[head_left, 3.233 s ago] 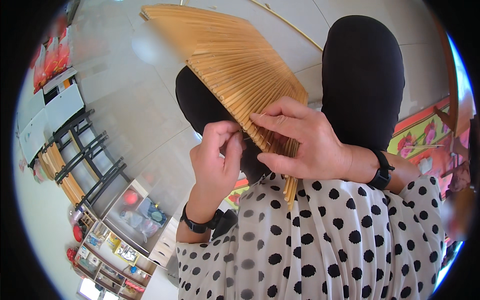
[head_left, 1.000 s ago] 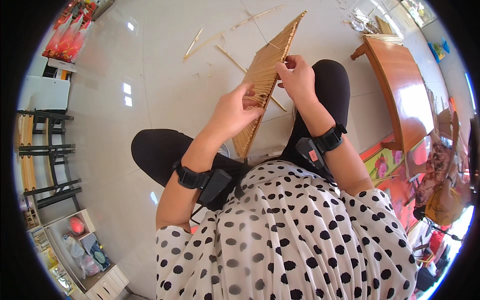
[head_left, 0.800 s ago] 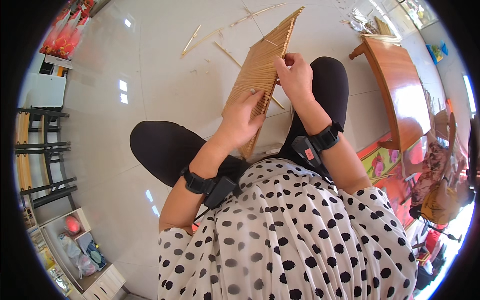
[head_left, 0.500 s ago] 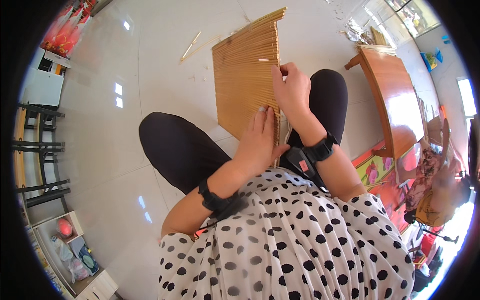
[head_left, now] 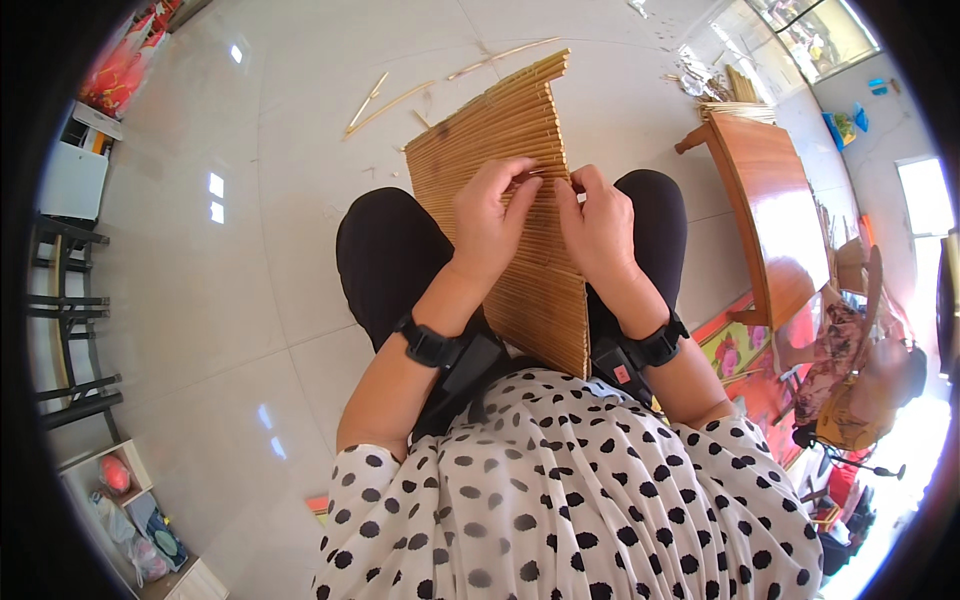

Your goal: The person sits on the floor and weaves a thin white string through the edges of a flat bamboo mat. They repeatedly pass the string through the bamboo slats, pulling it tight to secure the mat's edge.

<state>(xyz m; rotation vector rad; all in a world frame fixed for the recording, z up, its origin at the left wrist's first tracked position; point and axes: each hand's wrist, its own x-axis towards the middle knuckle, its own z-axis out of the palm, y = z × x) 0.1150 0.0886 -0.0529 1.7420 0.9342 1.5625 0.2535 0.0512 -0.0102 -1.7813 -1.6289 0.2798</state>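
Pale glossy tile floor (head_left: 250, 250), window glare in small bright patches at nine o'clock. Loose bamboo strips (head_left: 400, 97) scattered on the tiles at twelve o'clock, thin, straw-coloured. Wooden bench (head_left: 775, 215) at two o'clock, smooth reddish-brown top, curved by the lens, a heap of more slivers (head_left: 725, 95) just beyond its far end. Dark metal rack (head_left: 65, 320) at nine o'clock. Low shelf unit (head_left: 135, 510) at seven o'clock, open compartments holding a red round thing and bagged goods, contents too small to tell apart. Another person (head_left: 860, 380) seated at four o'clock, patterned clothing.

Centre: flat woven bamboo mat (head_left: 520, 200), ribbed with close parallel slats, golden-tan, resting across black-clad knees and reaching up to twelve o'clock, its far edge ragged with uneven slat ends. Left hand (head_left: 490, 215) lying on the mat, fingers curled, tips pinching a thin strip at the slats. Right hand (head_left: 597, 222) just beside it, fingers bent, pinching at the same spot. Black bands on both wrists. White blouse with black dots filling six o'clock.
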